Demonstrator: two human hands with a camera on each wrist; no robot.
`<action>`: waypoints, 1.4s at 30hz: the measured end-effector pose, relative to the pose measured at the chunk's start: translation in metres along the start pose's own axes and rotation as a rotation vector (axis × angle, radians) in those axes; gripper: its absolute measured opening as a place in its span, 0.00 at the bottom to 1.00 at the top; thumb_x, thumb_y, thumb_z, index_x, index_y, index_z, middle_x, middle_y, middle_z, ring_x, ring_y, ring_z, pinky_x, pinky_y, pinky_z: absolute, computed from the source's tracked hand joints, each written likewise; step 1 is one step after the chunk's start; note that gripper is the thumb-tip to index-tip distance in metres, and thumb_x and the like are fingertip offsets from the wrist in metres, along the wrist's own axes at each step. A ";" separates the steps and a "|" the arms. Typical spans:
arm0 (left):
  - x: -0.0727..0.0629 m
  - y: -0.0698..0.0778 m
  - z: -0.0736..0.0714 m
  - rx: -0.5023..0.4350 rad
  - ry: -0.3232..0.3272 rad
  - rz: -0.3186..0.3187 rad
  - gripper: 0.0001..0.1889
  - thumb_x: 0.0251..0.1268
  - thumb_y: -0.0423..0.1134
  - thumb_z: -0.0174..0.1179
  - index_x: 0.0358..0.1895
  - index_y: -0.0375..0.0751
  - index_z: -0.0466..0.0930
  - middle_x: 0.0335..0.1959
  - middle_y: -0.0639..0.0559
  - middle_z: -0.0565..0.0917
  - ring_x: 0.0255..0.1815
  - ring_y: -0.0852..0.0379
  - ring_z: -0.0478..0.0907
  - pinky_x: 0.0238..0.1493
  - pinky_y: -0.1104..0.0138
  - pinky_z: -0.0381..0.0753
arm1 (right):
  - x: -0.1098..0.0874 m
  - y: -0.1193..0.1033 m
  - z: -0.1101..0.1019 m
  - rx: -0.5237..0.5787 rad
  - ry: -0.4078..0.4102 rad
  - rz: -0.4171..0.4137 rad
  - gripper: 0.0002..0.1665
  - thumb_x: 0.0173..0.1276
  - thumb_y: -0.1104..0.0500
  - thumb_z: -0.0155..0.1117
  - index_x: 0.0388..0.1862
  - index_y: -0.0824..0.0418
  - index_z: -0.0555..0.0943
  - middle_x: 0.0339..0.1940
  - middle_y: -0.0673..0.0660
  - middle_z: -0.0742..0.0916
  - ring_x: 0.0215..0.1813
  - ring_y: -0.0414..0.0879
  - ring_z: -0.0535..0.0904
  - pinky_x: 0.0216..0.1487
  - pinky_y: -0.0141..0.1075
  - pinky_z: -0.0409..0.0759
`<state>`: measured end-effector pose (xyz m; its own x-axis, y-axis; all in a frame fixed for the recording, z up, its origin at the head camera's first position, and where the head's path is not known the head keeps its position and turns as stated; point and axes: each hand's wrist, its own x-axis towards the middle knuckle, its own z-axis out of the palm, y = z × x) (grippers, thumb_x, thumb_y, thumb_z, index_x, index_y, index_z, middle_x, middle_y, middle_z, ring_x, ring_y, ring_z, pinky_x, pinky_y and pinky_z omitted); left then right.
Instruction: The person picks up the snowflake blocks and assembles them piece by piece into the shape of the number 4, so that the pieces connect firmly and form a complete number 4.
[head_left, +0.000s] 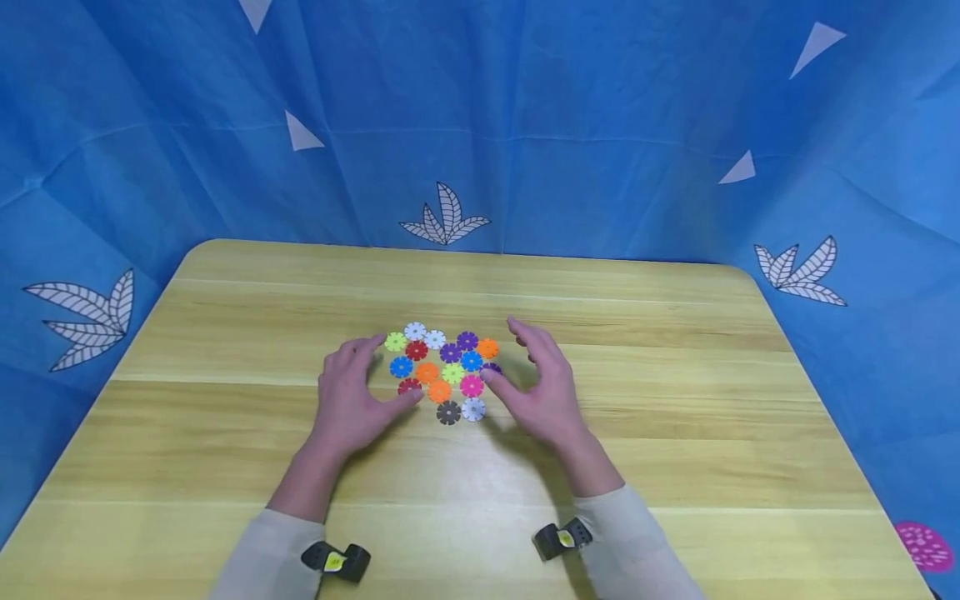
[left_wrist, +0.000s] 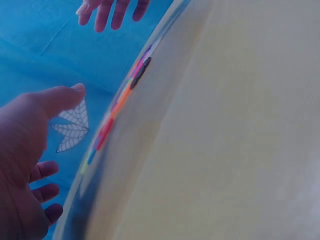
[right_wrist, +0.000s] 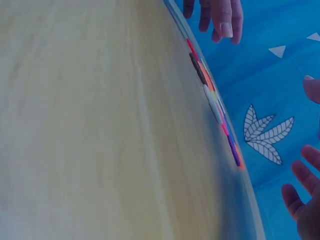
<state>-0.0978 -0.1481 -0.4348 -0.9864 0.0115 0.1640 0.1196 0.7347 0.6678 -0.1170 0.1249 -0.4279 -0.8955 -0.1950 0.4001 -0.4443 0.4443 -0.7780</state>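
Several flat, notched plastic discs lie in a loose cluster on the table, among them a black disc (head_left: 448, 412), a pink disc (head_left: 471, 385), a blue disc (head_left: 401, 367) and a purple disc (head_left: 467, 341). My left hand (head_left: 358, 400) is at the cluster's left side, thumb and fingers spread apart, nothing held. Across from it, my right hand (head_left: 543, 387) is spread at the right side, its thumb over a dark purple disc. In both wrist views the hands appear raised above the tabletop, and the discs show edge-on as a thin coloured strip.
The wooden table (head_left: 675, 375) has rounded far corners. A blue curtain (head_left: 600, 108) with white leaf and triangle prints hangs behind it and along both sides. Black straps with small devices sit at both cuffs.
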 end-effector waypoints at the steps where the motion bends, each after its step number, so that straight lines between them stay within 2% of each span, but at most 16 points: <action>1: 0.000 0.000 0.001 -0.006 -0.002 -0.007 0.49 0.46 0.57 0.77 0.73 0.44 0.66 0.65 0.43 0.70 0.67 0.41 0.61 0.62 0.37 0.60 | 0.000 0.001 0.002 0.010 0.000 0.002 0.44 0.63 0.47 0.75 0.75 0.50 0.67 0.67 0.51 0.76 0.64 0.56 0.72 0.60 0.56 0.73; 7: -0.003 0.000 0.006 -0.030 -0.020 -0.020 0.42 0.49 0.55 0.77 0.67 0.40 0.72 0.61 0.44 0.75 0.63 0.42 0.64 0.64 0.41 0.58 | 0.000 0.004 0.008 0.046 0.007 -0.005 0.43 0.62 0.49 0.75 0.74 0.51 0.69 0.63 0.52 0.79 0.62 0.59 0.73 0.58 0.56 0.74; 13: -0.004 -0.001 0.009 -0.024 -0.030 -0.022 0.37 0.49 0.53 0.77 0.62 0.40 0.78 0.57 0.45 0.78 0.61 0.43 0.67 0.64 0.43 0.56 | 0.000 0.007 0.010 0.078 0.015 0.002 0.40 0.62 0.52 0.75 0.72 0.55 0.71 0.60 0.60 0.80 0.59 0.60 0.74 0.56 0.55 0.75; 23: -0.003 -0.004 0.014 0.015 -0.045 0.011 0.27 0.50 0.50 0.78 0.52 0.40 0.84 0.51 0.48 0.81 0.56 0.43 0.67 0.54 0.47 0.59 | 0.001 0.012 0.015 0.108 0.011 0.044 0.38 0.63 0.51 0.74 0.71 0.55 0.72 0.59 0.62 0.80 0.58 0.57 0.75 0.55 0.52 0.75; 27: -0.003 -0.005 0.014 0.021 -0.050 0.016 0.25 0.50 0.50 0.78 0.50 0.41 0.85 0.48 0.49 0.81 0.56 0.44 0.68 0.54 0.48 0.58 | 0.001 0.016 0.016 0.085 -0.005 0.073 0.37 0.62 0.54 0.75 0.69 0.59 0.74 0.57 0.61 0.81 0.56 0.56 0.75 0.55 0.51 0.75; 31: -0.003 -0.005 0.015 0.028 -0.058 0.013 0.24 0.50 0.50 0.78 0.49 0.42 0.85 0.47 0.49 0.81 0.56 0.44 0.68 0.53 0.48 0.58 | 0.002 0.020 0.018 0.044 -0.040 0.109 0.34 0.58 0.57 0.78 0.63 0.64 0.78 0.54 0.60 0.82 0.53 0.55 0.76 0.55 0.49 0.75; 37: -0.004 -0.005 0.015 0.035 -0.055 0.005 0.24 0.50 0.49 0.78 0.48 0.41 0.85 0.46 0.49 0.81 0.54 0.43 0.68 0.52 0.48 0.58 | 0.003 0.022 0.017 -0.009 -0.110 0.161 0.31 0.55 0.61 0.78 0.58 0.64 0.81 0.49 0.59 0.81 0.50 0.52 0.76 0.53 0.46 0.77; 42: -0.003 -0.005 0.016 0.035 -0.055 -0.012 0.24 0.50 0.48 0.78 0.49 0.42 0.86 0.47 0.48 0.81 0.53 0.44 0.68 0.52 0.48 0.58 | 0.004 0.025 0.013 -0.055 -0.147 0.151 0.32 0.52 0.63 0.77 0.58 0.64 0.80 0.46 0.58 0.81 0.47 0.51 0.76 0.52 0.47 0.77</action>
<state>-0.0971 -0.1412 -0.4507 -0.9926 0.0389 0.1150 0.1042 0.7584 0.6434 -0.1323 0.1241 -0.4523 -0.9478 -0.2461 0.2025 -0.3059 0.5242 -0.7948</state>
